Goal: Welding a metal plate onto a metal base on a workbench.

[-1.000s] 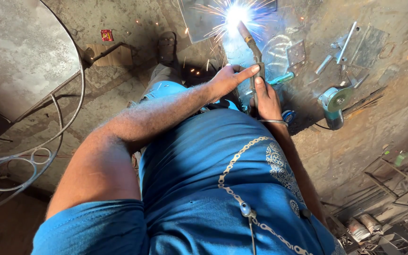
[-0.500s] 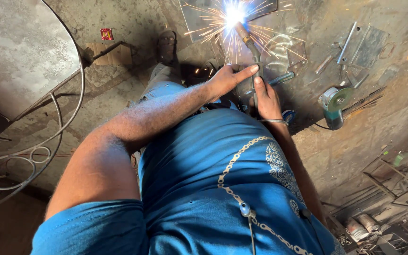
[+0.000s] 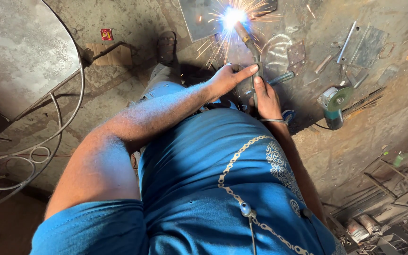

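Note:
Both my hands hold a welding torch (image 3: 247, 38) over the floor. My right hand (image 3: 266, 97) grips its handle from below. My left hand (image 3: 227, 78) rests against the handle from the left, its forefinger stretched along it. The torch tip touches a flat metal sheet (image 3: 203, 19) on the ground, where a bright blue-white arc (image 3: 231, 15) throws sparks outward. A metal bangle circles my right wrist. My blue shirt fills the lower middle of the view.
An angle grinder (image 3: 334, 105) lies on the floor to the right, with metal plates and a hinge (image 3: 296, 51) beyond it. A round metal tabletop with a curled iron frame (image 3: 22, 52) stands at left. Scrap rods and cans (image 3: 383, 208) pile at lower right. A sandalled foot (image 3: 167, 45) is beside the sheet.
The arc and spark spray keep burning at the torch tip. The tip has shifted slightly along the sheet; both hands stay on the torch.

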